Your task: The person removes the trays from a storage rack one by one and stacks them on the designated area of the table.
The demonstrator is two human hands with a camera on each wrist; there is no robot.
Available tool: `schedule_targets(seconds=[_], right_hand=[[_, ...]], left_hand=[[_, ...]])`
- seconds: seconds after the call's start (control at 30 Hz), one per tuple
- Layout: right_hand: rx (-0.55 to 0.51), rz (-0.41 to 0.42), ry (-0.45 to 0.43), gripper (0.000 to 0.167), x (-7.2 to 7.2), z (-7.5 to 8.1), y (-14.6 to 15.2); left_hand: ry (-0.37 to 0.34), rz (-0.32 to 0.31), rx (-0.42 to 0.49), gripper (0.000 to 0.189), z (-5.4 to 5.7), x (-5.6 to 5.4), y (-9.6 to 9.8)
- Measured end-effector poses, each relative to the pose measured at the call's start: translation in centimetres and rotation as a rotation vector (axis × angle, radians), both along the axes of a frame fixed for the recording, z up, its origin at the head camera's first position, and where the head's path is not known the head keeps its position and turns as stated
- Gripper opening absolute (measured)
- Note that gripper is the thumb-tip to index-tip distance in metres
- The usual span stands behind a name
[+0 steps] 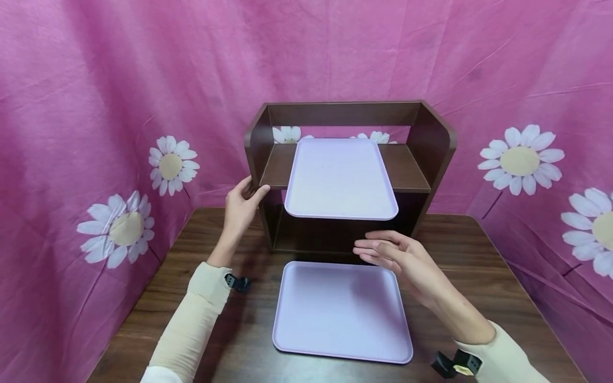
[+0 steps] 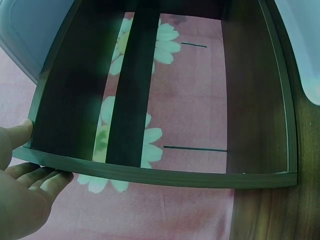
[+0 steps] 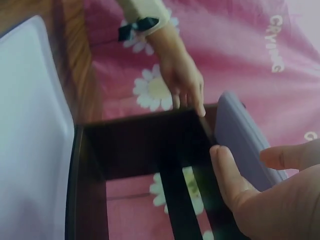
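A small dark brown wooden shelf unit (image 1: 345,114) stands on the table. My left hand (image 1: 240,210) grips its left side panel, thumb at the front edge and fingers round the outer face; the left wrist view shows this hand (image 2: 30,190) at the panel too. On the raised board lies a lilac tray (image 1: 342,178), its front part jutting past the edge. My right hand (image 1: 407,260), fingers straight and holding nothing, hovers below and in front of that tray. A second lilac tray (image 1: 342,314) lies flat on the table before the unit.
The wood-grain table (image 1: 230,330) carries the shelf unit and the lower tray. Behind and at both sides hangs a pink cloth (image 1: 335,53) printed with white daisies. Below the raised board is the unit's lower compartment (image 1: 316,231).
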State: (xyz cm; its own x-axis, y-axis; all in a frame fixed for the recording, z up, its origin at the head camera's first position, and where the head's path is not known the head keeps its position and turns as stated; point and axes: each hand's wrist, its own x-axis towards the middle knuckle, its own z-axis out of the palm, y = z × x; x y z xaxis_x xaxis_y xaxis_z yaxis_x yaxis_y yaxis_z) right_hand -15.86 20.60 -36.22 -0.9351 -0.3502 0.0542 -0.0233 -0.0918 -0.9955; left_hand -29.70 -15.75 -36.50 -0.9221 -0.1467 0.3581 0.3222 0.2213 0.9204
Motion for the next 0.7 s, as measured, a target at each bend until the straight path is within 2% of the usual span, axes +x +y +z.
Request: schedule_targets(seconds=[0.3, 0.5, 0.7], right_hand=[[-0.166, -0.02, -0.143, 0.034, -0.6, 2.0, -2.8], [-0.271, 0.014, -0.159, 0.01, -0.9, 2.4, -4.3], [-0.393, 0.008, -0.172, 0.018, -1.1, 2.4, -5.2]], left_hand=[[0.012, 0.006, -0.005, 0.055, 0.1, 0.0, 0.0], [0.012, 0.008, -0.005, 0.055, 0.1, 0.1, -0.2], [0.012, 0.004, -0.006, 0.055, -0.1, 0.0, 0.0]])
